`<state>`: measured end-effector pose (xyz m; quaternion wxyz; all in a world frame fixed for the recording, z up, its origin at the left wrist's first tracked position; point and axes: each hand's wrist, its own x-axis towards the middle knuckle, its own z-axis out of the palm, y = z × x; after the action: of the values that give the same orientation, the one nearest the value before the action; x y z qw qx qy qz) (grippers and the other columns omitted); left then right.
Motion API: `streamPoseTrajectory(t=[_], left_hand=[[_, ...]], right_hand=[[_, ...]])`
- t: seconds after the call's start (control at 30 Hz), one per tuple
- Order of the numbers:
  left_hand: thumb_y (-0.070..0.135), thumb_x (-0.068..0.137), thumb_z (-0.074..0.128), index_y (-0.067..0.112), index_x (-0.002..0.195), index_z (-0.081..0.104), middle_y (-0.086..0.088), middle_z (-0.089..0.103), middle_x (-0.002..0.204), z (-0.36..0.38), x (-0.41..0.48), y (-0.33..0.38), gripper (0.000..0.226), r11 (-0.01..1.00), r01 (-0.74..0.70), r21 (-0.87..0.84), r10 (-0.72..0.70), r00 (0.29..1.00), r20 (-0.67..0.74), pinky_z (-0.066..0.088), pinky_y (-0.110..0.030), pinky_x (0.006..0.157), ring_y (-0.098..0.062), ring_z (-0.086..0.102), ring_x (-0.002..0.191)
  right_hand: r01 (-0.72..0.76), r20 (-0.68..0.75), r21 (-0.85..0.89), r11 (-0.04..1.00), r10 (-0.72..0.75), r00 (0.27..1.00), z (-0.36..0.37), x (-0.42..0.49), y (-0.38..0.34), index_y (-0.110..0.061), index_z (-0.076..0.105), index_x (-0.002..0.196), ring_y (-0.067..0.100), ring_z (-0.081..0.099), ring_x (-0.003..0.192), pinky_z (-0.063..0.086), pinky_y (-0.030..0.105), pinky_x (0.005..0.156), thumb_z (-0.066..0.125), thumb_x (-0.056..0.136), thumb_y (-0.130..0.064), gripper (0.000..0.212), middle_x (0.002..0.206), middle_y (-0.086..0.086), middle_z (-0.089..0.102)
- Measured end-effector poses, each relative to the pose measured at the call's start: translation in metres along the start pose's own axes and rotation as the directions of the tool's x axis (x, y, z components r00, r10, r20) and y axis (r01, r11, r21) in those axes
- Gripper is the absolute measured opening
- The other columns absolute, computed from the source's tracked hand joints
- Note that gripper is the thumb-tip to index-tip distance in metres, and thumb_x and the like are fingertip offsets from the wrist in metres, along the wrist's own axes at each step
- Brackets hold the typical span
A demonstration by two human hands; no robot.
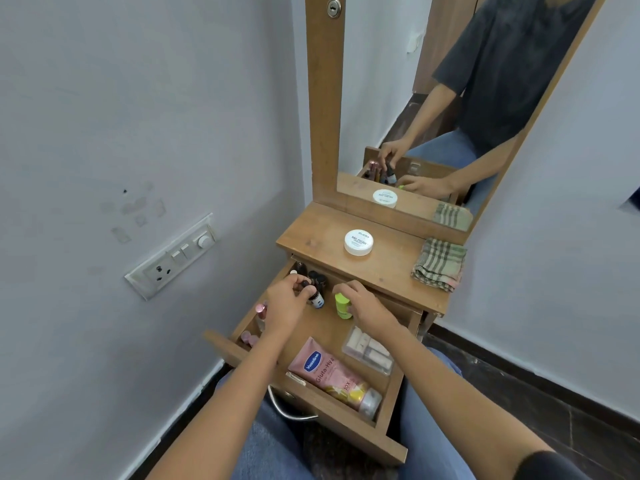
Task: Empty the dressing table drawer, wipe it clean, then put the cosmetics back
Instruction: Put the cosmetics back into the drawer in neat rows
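Note:
The wooden drawer (349,415) of the dressing table stands pulled out over my knees. Inside it my left hand (284,303) grips a small dark dropper bottle (317,299) by its cap. My right hand (363,304) is closed around a lime-green bottle (342,306) beside it. More dark bottles (317,277) stand at the drawer's back. A pink Vaseline tube (332,375) lies at the front, a clear box of small items (369,349) at the right, and pink-capped bottles (254,323) along the left wall.
On the table top (398,268) sit a white round jar (358,242) and a folded checked cloth (439,264). A mirror (433,109) rises behind. A wall with a switch plate (171,258) is close on the left. The drawer's metal handle (291,410) faces me.

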<state>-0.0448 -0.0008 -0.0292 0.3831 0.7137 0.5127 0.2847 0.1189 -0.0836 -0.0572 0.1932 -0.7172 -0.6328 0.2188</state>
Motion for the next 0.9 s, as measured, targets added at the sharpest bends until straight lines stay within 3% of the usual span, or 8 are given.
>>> streamPoseTrajectory(t=[0.17,0.27,0.33,0.43,0.53,0.63,0.8,0.9], left_hand=[[0.016,0.084,0.069,0.013,0.096,0.070,0.002,0.064,0.086,0.002,0.003,0.002,0.013,1.000,0.001,0.020,-0.001,1.000,0.007,0.038,-0.010,0.064,-0.007,0.056,0.080],[0.015,0.084,0.068,0.013,0.096,0.070,0.004,0.063,0.085,0.003,0.005,0.004,0.013,1.000,-0.001,0.029,0.001,1.000,0.008,0.035,-0.006,0.062,-0.004,0.055,0.078],[0.015,0.084,0.069,0.013,0.095,0.070,0.004,0.063,0.085,0.004,0.006,0.004,0.012,1.000,0.000,0.030,-0.001,1.000,0.007,0.035,-0.007,0.062,-0.005,0.055,0.078],[0.016,0.083,0.069,0.013,0.095,0.070,0.002,0.066,0.088,0.005,0.006,0.004,0.012,1.000,0.005,0.026,-0.005,1.000,0.009,0.038,-0.009,0.064,-0.008,0.058,0.081],[0.017,0.084,0.069,0.013,0.096,0.070,0.003,0.065,0.088,0.006,0.007,0.005,0.013,1.000,0.008,0.030,-0.009,1.000,0.013,0.038,-0.010,0.065,-0.008,0.058,0.082],[0.016,0.084,0.069,0.013,0.096,0.071,0.001,0.066,0.089,0.006,0.008,0.004,0.013,1.000,0.012,0.028,-0.012,1.000,0.010,0.037,-0.008,0.064,-0.008,0.058,0.082],[0.017,0.083,0.069,0.012,0.098,0.071,-0.001,0.069,0.090,0.007,0.011,0.004,0.015,1.000,0.022,0.019,-0.022,1.000,0.004,0.039,-0.011,0.066,-0.011,0.061,0.084],[0.018,0.082,0.070,0.013,0.096,0.072,-0.001,0.069,0.086,0.007,0.014,0.005,0.015,1.000,0.019,0.011,-0.019,1.000,0.018,0.042,-0.016,0.069,-0.013,0.063,0.084]], right_hand=[[0.019,0.078,-0.301,0.953,0.005,0.997,-0.010,0.010,0.001,-0.019,0.041,0.122,0.037,0.054,0.100,0.047,0.040,0.071,0.047,0.074,0.016,0.060,0.129,0.010,0.039],[0.035,0.049,-0.454,0.890,-0.014,0.999,-0.009,0.012,-0.001,-0.016,0.041,0.126,0.033,0.054,0.110,0.045,0.039,0.071,0.052,0.078,0.012,0.057,0.140,0.009,0.035],[0.029,0.021,-0.503,0.864,-0.022,1.000,-0.007,0.011,-0.001,-0.015,0.040,0.133,0.030,0.048,0.122,0.047,0.039,0.080,0.053,0.082,0.007,0.057,0.148,0.008,0.029],[0.060,0.002,-0.526,0.848,-0.069,0.998,-0.001,0.008,0.002,-0.012,0.030,0.146,0.025,0.030,0.140,0.037,0.035,0.105,0.050,0.088,0.002,0.063,0.157,0.007,0.019],[0.098,-0.021,-0.496,0.863,-0.124,0.992,0.004,0.006,0.006,-0.005,0.031,0.146,0.024,0.028,0.142,0.026,0.034,0.114,0.046,0.091,-0.002,0.057,0.155,0.011,0.028],[0.118,-0.088,-0.457,0.882,-0.177,0.980,0.006,0.008,0.008,0.000,0.044,0.137,0.030,0.043,0.133,0.037,0.039,0.108,0.049,0.089,-0.001,0.048,0.142,0.017,0.047],[0.057,-0.142,-0.443,0.895,-0.133,0.981,-0.001,0.006,-0.009,-0.001,0.039,0.140,0.025,0.042,0.134,0.040,0.036,0.104,0.040,0.095,-0.004,0.045,0.145,0.014,0.044],[0.091,-0.185,-0.393,0.915,-0.176,0.967,0.004,0.004,-0.007,0.000,0.058,0.125,0.026,0.060,0.117,0.052,0.035,0.091,0.068,0.076,0.002,0.050,0.128,0.016,0.060]])
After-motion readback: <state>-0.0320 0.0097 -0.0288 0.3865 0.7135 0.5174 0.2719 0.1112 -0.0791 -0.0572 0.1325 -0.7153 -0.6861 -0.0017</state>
